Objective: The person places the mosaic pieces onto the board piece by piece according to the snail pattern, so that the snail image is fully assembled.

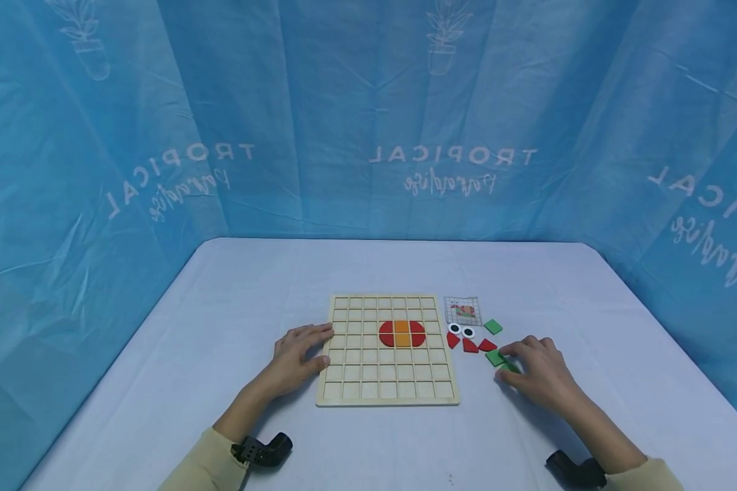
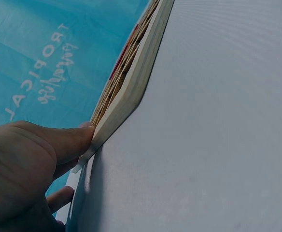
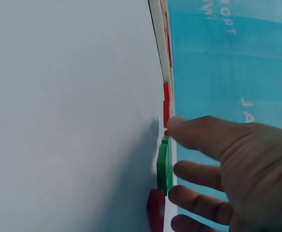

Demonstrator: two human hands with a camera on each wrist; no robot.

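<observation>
A pale grid board lies on the table, with an orange block between two red rounded halves in its cells. The left hand rests at the board's left edge, fingers extended; its thumb is against the board's rim. Over green pieces right of the board hovers the right hand, thumb and fingers spread apart. In the right wrist view those green pieces stand beside the fingertips, and a dark red piece is closer to the camera. Whether a fingertip touches green is unclear.
Beside the board's right edge lie a small picture card, two black-and-white eye discs, several red pieces and another green piece. A blue printed curtain surrounds the white table.
</observation>
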